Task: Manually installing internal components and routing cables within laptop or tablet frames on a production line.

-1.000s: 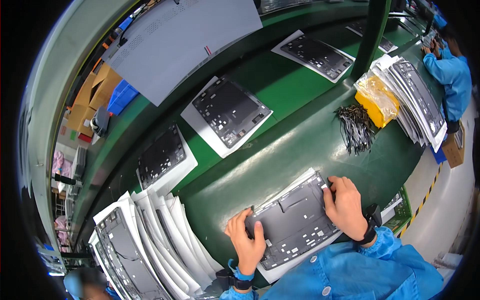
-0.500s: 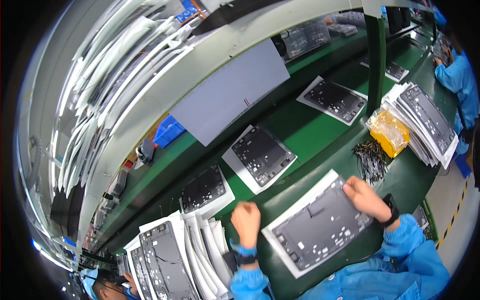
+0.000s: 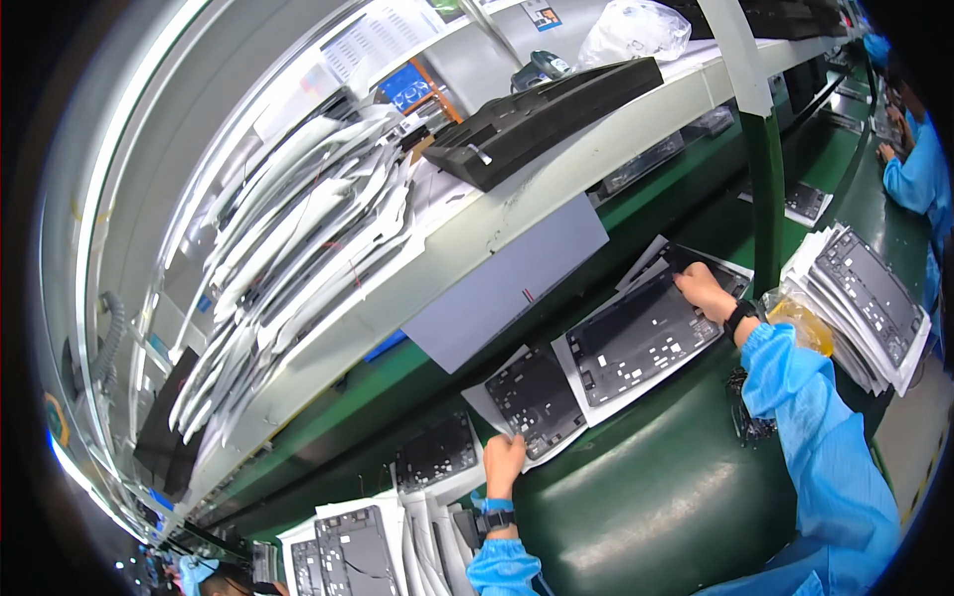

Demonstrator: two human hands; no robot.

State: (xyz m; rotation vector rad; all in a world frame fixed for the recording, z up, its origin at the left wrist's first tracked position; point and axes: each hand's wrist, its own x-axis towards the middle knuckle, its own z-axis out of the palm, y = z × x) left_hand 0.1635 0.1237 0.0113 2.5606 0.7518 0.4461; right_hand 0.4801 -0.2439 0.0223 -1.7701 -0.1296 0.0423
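Observation:
My right hand [image 3: 708, 291] is closed on the upper right edge of a flat black panel [image 3: 636, 343] dotted with small white pieces. A white sheet lies under this panel, at the green bench's far side. Left of it lies a second, similar black panel [image 3: 537, 397] on its own white sheet. My left hand [image 3: 504, 464] is closed at that panel's lower left edge, fingertips touching it; the thumb's grip is partly hidden. A third black panel [image 3: 435, 452] sits further left. Behind my right hand, another panel [image 3: 668, 253] is partly covered.
Stacks of panels between white sheets stand at the left [image 3: 358, 546] and the right [image 3: 870, 293]. Thin black cables [image 3: 747, 412] lie by a yellow bin [image 3: 803, 328]. A green post [image 3: 765, 199] and a shelf edge [image 3: 556, 199] border the far side. A co-worker [image 3: 914, 179] is far right.
My right hand has carried its panel from the near bench to the far side. My left hand has reached the second panel's edge. The view has tilted up, showing more of the shelf.

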